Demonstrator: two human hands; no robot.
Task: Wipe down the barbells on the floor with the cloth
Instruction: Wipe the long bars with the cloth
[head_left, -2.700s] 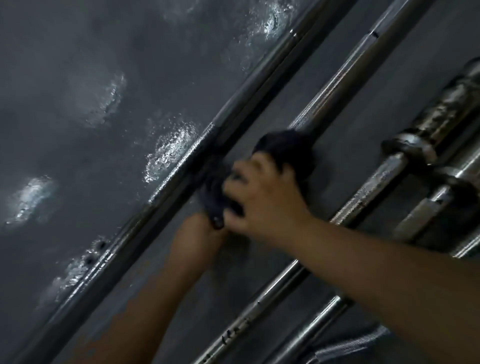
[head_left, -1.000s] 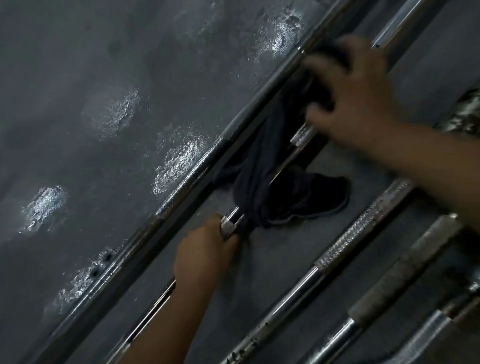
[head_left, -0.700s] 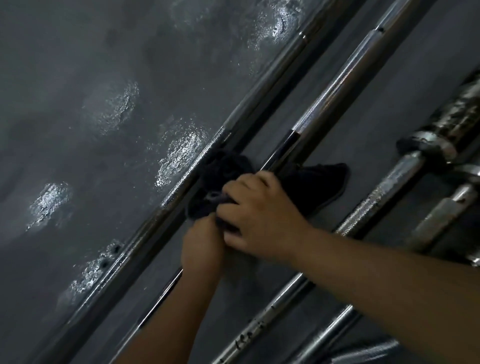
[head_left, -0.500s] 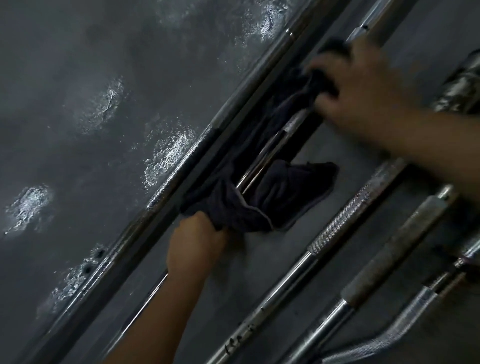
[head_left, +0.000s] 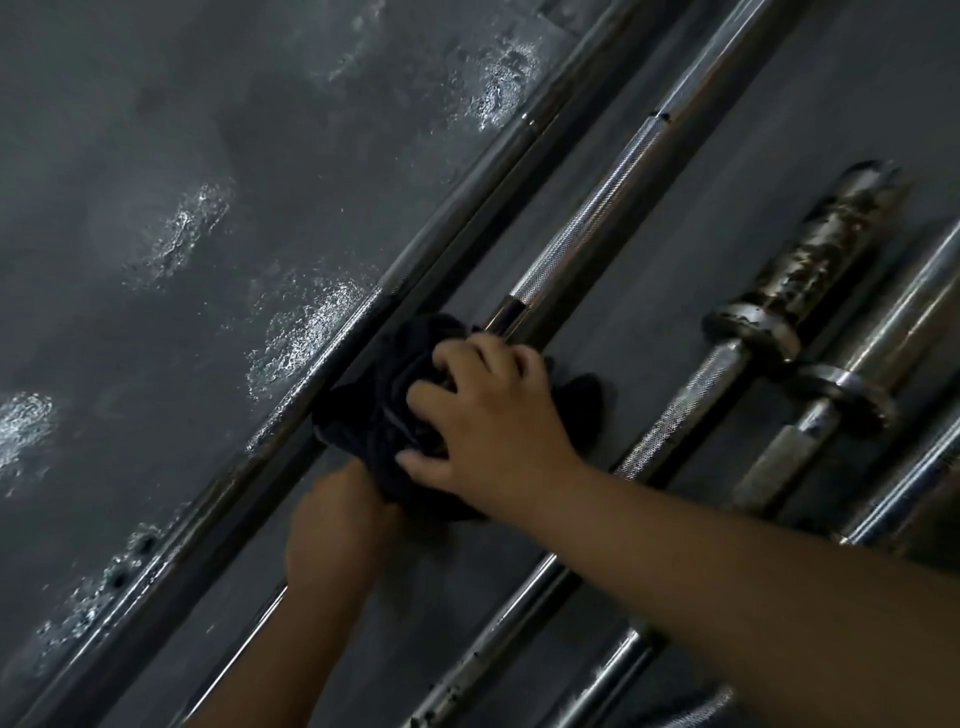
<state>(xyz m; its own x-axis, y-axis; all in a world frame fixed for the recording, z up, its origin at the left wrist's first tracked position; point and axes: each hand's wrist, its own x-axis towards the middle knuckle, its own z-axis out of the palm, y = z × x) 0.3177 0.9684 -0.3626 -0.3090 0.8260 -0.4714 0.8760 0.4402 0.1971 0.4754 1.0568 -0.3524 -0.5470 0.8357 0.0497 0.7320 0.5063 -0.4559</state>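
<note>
Several steel barbells lie side by side on the dark floor, running from lower left to upper right. A dark cloth (head_left: 379, 410) is bunched around the second barbell (head_left: 597, 208), the one with a knurled shaft. My right hand (head_left: 488, 421) grips the cloth on that bar, fingers curled over it. Just below it my left hand (head_left: 332, 530) grips the same bar at the cloth's lower end. The bar under both hands is hidden.
The leftmost barbell (head_left: 447, 208) lies close beside the cloth. To the right lie a third knurled bar (head_left: 675, 410) with a rusty sleeve and collar (head_left: 748, 327), and further bars (head_left: 841, 395). Worn shiny patches mark the rubber floor (head_left: 182, 234).
My right hand has slid back down the bar from the upper right, bunching the stretched cloth against my left hand. My left hand has stayed in place on the bar.
</note>
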